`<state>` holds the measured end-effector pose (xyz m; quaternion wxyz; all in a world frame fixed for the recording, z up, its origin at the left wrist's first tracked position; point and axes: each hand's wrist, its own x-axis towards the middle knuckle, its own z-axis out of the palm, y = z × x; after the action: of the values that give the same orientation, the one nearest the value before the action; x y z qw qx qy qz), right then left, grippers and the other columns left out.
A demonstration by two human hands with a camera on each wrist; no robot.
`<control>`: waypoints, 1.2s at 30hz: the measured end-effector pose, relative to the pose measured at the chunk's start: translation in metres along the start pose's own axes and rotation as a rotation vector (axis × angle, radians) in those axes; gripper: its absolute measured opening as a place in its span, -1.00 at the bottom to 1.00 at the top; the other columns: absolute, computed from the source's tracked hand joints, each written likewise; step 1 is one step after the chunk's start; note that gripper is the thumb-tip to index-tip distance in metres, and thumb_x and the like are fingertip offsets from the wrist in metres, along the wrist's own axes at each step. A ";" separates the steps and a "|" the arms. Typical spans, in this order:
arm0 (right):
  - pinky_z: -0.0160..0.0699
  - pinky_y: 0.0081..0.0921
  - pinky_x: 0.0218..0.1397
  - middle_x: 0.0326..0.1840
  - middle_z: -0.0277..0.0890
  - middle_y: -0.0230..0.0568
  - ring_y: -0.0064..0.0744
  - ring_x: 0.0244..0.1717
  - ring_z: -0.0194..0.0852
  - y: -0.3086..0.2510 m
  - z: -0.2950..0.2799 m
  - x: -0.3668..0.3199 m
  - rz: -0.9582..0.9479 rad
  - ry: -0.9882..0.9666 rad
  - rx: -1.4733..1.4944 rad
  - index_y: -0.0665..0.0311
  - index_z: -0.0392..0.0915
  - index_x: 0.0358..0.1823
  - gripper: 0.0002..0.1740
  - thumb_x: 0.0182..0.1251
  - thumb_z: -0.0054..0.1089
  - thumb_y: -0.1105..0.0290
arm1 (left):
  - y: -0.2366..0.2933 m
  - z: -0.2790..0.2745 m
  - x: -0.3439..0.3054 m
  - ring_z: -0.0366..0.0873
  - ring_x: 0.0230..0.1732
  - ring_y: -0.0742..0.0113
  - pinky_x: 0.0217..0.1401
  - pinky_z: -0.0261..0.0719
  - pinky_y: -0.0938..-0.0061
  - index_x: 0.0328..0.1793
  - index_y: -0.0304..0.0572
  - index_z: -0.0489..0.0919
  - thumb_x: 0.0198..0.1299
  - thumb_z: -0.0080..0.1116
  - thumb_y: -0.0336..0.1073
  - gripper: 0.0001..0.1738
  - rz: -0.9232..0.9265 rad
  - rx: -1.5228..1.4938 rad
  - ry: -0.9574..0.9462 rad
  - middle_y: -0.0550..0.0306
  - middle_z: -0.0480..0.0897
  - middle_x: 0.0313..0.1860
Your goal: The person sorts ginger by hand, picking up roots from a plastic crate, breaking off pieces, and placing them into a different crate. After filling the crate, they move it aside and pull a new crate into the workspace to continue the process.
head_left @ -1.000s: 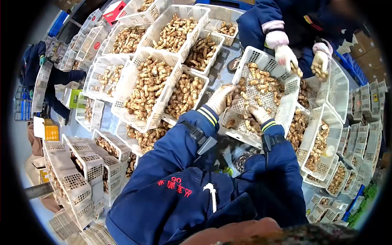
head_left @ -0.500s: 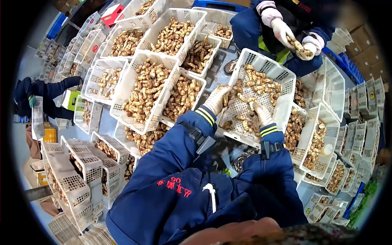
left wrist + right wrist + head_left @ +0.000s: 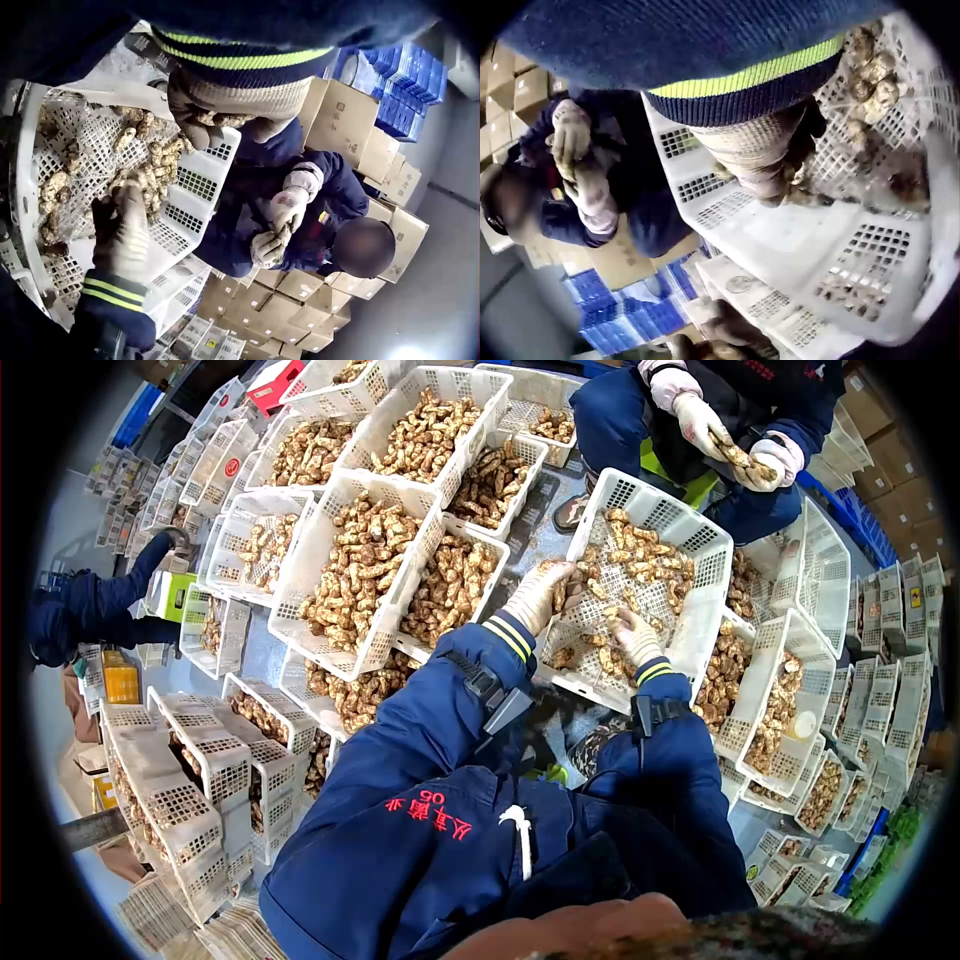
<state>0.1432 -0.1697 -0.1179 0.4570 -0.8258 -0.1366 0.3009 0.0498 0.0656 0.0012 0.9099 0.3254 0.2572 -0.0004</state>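
My gloved left hand (image 3: 540, 598) is over the left rim of a white perforated crate (image 3: 665, 500). It grips brown-and-cream mushrooms (image 3: 225, 118), partly hidden by its fingers. Inside the same crate, lower down, is my gloved right hand (image 3: 637, 637), its fingers bent downward. The right fingertips pinch a small mushroom (image 3: 612, 614). More mushrooms (image 3: 645, 555) lie around both hands on the crate's mesh floor, thickest toward the far side. In the right wrist view the right palm side is hidden behind the glove's back.
Crates heaped with mushrooms (image 3: 365, 565) stand at left, and another leaning crate (image 3: 785, 700) stands at right. Across from me a seated person (image 3: 735, 445) holds a mushroom in gloved hands. Stacked crates (image 3: 180, 780) rise at lower left. Another person (image 3: 100, 605) bends at far left.
My right hand has shifted slightly within the crate, while my left stays at the rim holding mushrooms. The person opposite has drawn both hands together around a mushroom. The far-left person has bent lower.
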 end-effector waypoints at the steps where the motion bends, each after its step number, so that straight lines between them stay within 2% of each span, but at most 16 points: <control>1: 0.50 -0.31 0.11 0.06 0.56 0.06 -0.09 0.03 0.55 -0.011 0.004 -0.007 0.031 -0.013 -0.139 0.34 0.41 0.22 -0.40 0.20 0.24 0.19 | 0.000 0.000 0.000 0.60 -0.17 0.29 -0.11 0.61 0.40 0.08 -0.04 0.48 0.18 0.22 -0.21 -0.65 0.008 -0.004 -0.004 0.17 0.60 -0.17; 5: 0.52 -0.28 0.05 -0.09 0.61 -0.08 -0.05 -0.02 0.54 -0.036 0.022 -0.008 -0.181 -0.175 -0.888 0.17 0.52 0.11 -0.49 0.08 0.27 0.23 | 0.001 0.003 -0.002 0.59 -0.18 0.31 -0.13 0.62 0.42 0.08 -0.05 0.48 0.18 0.22 -0.21 -0.64 -0.003 0.020 0.030 0.17 0.59 -0.17; 6: 0.50 -0.27 0.09 -0.02 0.57 -0.13 -0.09 0.02 0.51 -0.033 0.034 0.001 -0.031 -0.291 -0.972 0.15 0.51 0.10 -0.49 0.06 0.29 0.24 | 0.000 0.002 -0.001 0.59 -0.18 0.32 -0.13 0.62 0.42 0.08 -0.05 0.48 0.18 0.22 -0.21 -0.65 -0.004 0.029 0.029 0.17 0.59 -0.17; 7: 0.49 -0.22 0.13 0.09 0.48 -0.02 0.00 0.05 0.48 -0.017 0.039 0.002 -0.236 -0.202 -1.071 0.16 0.46 0.17 -0.42 0.06 0.29 0.22 | 0.001 0.004 -0.002 0.59 -0.18 0.32 -0.14 0.62 0.42 0.07 -0.05 0.48 0.18 0.22 -0.21 -0.65 -0.004 0.038 0.027 0.17 0.59 -0.17; 10: 0.48 -0.21 0.18 0.18 0.41 -0.10 -0.03 0.18 0.40 -0.011 0.046 0.013 -0.087 -0.284 -1.120 0.13 0.41 0.18 -0.39 0.04 0.36 0.30 | -0.002 -0.003 0.005 0.59 -0.18 0.35 -0.11 0.59 0.45 0.06 -0.02 0.49 0.19 0.21 -0.17 -0.66 -0.017 0.033 -0.046 0.22 0.59 -0.18; 13: 0.47 -0.20 0.18 0.22 0.39 -0.13 -0.02 0.17 0.42 0.016 0.049 0.023 -0.142 -0.228 -1.077 0.10 0.42 0.19 -0.50 0.17 0.20 0.34 | -0.001 -0.002 0.003 0.57 -0.18 0.41 -0.10 0.56 0.44 0.02 0.02 0.50 0.19 0.20 -0.17 -0.70 -0.027 0.068 -0.037 0.26 0.60 -0.16; 14: 0.48 -0.21 0.16 0.17 0.45 -0.13 -0.03 0.14 0.46 0.030 0.053 0.033 0.024 -0.196 -0.865 0.08 0.44 0.17 -0.59 0.26 0.04 0.32 | -0.002 -0.002 0.004 0.56 -0.18 0.41 -0.11 0.55 0.44 0.02 0.02 0.50 0.19 0.20 -0.17 -0.71 -0.023 0.077 -0.020 0.26 0.60 -0.17; 15: 0.48 -0.21 0.13 0.08 0.51 -0.09 -0.03 0.08 0.50 0.029 0.054 0.023 -0.230 -0.099 -1.054 0.10 0.50 0.07 -0.67 0.31 -0.07 0.30 | -0.003 -0.002 0.003 0.56 -0.18 0.42 -0.12 0.55 0.44 0.02 0.03 0.50 0.19 0.20 -0.17 -0.71 -0.021 0.085 -0.003 0.27 0.60 -0.17; 17: 0.48 -0.20 0.11 -0.01 0.55 -0.05 -0.03 0.03 0.53 0.020 0.049 0.025 -0.162 -0.137 -1.021 0.06 0.54 -0.05 -0.74 0.32 -0.09 0.32 | -0.004 -0.002 0.002 0.56 -0.19 0.41 -0.12 0.55 0.44 0.03 0.01 0.50 0.18 0.21 -0.18 -0.69 -0.022 0.082 0.012 0.25 0.60 -0.18; 21: 0.48 -0.13 0.08 -0.02 0.52 0.01 0.03 0.02 0.51 0.001 0.043 0.011 -0.061 -0.196 -0.908 0.05 0.54 -0.13 -0.78 0.19 0.05 0.44 | -0.003 -0.004 0.003 0.56 -0.24 0.33 -0.16 0.58 0.42 0.08 -0.04 0.45 0.15 0.26 -0.23 -0.62 -0.023 0.052 0.034 0.18 0.58 -0.21; 22: 0.47 -0.13 0.09 0.03 0.49 0.04 0.06 0.05 0.50 0.002 0.043 0.008 -0.145 -0.145 -0.955 0.09 0.53 -0.08 -0.72 0.15 0.06 0.47 | -0.005 -0.007 0.006 0.57 -0.23 0.32 -0.17 0.59 0.41 0.10 -0.05 0.44 0.15 0.26 -0.24 -0.60 -0.019 0.054 0.055 0.17 0.58 -0.19; 27: 0.45 -0.19 0.22 0.23 0.41 -0.05 0.02 0.18 0.41 0.004 0.041 0.014 0.026 -0.279 -0.988 0.14 0.39 0.21 -0.46 0.15 0.22 0.27 | 0.003 0.000 0.001 0.60 -0.12 0.24 0.00 0.63 0.27 0.18 -0.15 0.41 0.24 0.21 -0.12 -0.53 0.016 -0.179 -0.139 0.05 0.60 -0.04; 29: 0.48 -0.16 0.16 0.06 0.53 0.04 0.04 0.10 0.47 0.004 0.040 0.016 0.087 -0.237 -0.965 0.18 0.50 0.06 -0.58 0.11 0.20 0.40 | 0.009 0.011 -0.006 0.60 -0.11 0.21 -0.01 0.63 0.27 0.23 -0.17 0.40 0.26 0.15 0.03 -0.44 0.027 -0.260 -0.185 0.01 0.60 -0.02; 31: 0.47 -0.17 0.17 0.05 0.52 0.08 0.07 0.12 0.45 0.005 0.035 0.015 0.196 -0.224 -0.790 0.15 0.50 0.11 -0.54 0.10 0.20 0.39 | 0.012 0.018 -0.010 0.61 -0.08 0.13 -0.03 0.64 0.25 0.23 -0.20 0.42 0.32 -0.11 0.24 -0.33 0.017 -0.335 -0.235 -0.06 0.58 0.03; 33: 0.47 -0.17 0.16 0.06 0.52 0.08 0.08 0.12 0.45 0.039 0.039 0.028 0.070 -0.150 -0.814 0.13 0.48 0.16 -0.51 0.12 0.20 0.35 | 0.021 0.026 -0.019 0.61 -0.05 0.09 -0.02 0.65 0.23 0.27 -0.21 0.39 0.32 -0.24 0.32 -0.25 -0.036 -0.387 -0.238 -0.12 0.56 0.10; 36: 0.48 -0.22 0.11 0.02 0.56 0.03 0.08 0.03 0.49 0.023 0.027 0.011 -0.043 -0.014 -0.578 0.17 0.51 0.10 -0.54 0.13 0.21 0.28 | 0.024 0.029 -0.024 0.60 0.01 -0.01 0.03 0.64 0.16 0.31 -0.21 0.36 0.27 -0.34 0.43 -0.13 -0.079 -0.489 -0.310 -0.20 0.52 0.15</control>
<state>0.1342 -0.1583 -0.1517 0.2081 -0.9166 -0.2374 0.2452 0.0467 0.0632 0.0456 0.9891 0.0822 0.1202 -0.0233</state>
